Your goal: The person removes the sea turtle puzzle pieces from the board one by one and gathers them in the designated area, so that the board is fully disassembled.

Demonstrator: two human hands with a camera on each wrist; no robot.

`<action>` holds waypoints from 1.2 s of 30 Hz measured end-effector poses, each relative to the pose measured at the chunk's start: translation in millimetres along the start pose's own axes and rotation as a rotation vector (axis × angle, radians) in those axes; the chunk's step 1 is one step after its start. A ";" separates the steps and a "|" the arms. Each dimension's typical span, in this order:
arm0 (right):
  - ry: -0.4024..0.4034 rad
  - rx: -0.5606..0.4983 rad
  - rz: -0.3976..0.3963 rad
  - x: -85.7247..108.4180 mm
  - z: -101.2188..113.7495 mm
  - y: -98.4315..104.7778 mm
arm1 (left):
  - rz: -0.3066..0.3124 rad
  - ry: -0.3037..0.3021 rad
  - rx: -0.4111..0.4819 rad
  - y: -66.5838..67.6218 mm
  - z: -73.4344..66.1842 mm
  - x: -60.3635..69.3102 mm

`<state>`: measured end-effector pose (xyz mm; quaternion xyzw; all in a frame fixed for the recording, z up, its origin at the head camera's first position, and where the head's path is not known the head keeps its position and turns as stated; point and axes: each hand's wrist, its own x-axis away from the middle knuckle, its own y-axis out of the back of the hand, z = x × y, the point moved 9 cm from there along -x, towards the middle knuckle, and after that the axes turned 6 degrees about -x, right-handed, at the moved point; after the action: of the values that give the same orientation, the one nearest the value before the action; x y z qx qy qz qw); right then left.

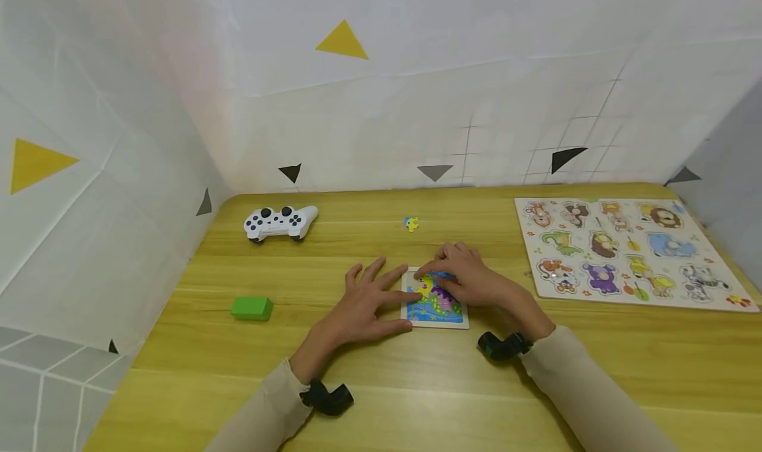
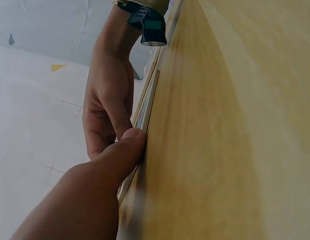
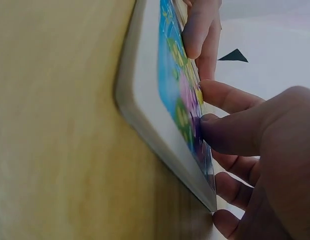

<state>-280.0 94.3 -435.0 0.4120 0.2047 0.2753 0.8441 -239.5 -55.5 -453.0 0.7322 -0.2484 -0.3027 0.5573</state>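
Note:
A small jigsaw puzzle (image 1: 437,306) with a colourful picture lies flat on the table in a pale frame. My left hand (image 1: 372,306) spreads its fingers at the frame's left side, the index fingertip over the picture and the thumb at the lower left corner. From the right, my right hand (image 1: 470,276) reaches over the upper part; its index finger and thumb touch the picture, their tips apart. In the right wrist view, the right thumb (image 3: 234,132) rests on the puzzle surface (image 3: 177,85). Part of the picture is hidden under the right hand.
One loose puzzle piece (image 1: 411,224) lies beyond the puzzle. A white game controller (image 1: 280,223) sits at the back left, with a green block (image 1: 252,308) nearer. On the right lies a large animal puzzle board (image 1: 613,240). White sheeting (image 1: 381,121) rises behind the table.

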 end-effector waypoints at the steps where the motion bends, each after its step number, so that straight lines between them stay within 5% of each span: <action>1: 0.001 -0.003 -0.001 -0.1 0.0 0.2 | -0.002 -0.001 0.000 0.2 0.0 -0.2; 24: 0.087 -0.090 -0.023 2.1 4.9 3.6 | -0.002 0.001 0.005 0.7 0.1 0.7; 36: 0.039 -0.133 -0.017 2.3 -1.8 3.7 | -0.004 0.002 0.028 2.0 -0.7 0.4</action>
<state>-280.4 98.6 -433.2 0.3477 0.2057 0.2889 0.8679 -238.7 -55.8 -451.0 0.7407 -0.2505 -0.2995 0.5467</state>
